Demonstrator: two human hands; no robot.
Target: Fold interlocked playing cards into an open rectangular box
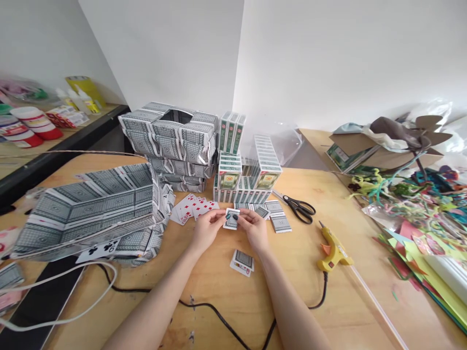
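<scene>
Between my two hands is a playing card [231, 221], its patterned back facing up. My left hand [209, 226] pinches its left edge with thumb and fingers. On the other side my right hand [253, 227] grips the right edge, thumb on top. Below the hands a small pair of overlapping cards [242, 262] lies on the table, one showing a red face. Face-up red cards [193, 207] are fanned just beyond my left hand. Behind and right of my right hand lie more patterned cards [280, 216], back side up.
Boxes covered in cards [171, 136] are stacked at the back, beside green card packs [229, 177]. An open card-covered box [98, 214] stands left. Scissors [301, 209] and a yellow glue gun [332, 250] with a long glue stick lie right. A black cord [204, 305] crosses the front.
</scene>
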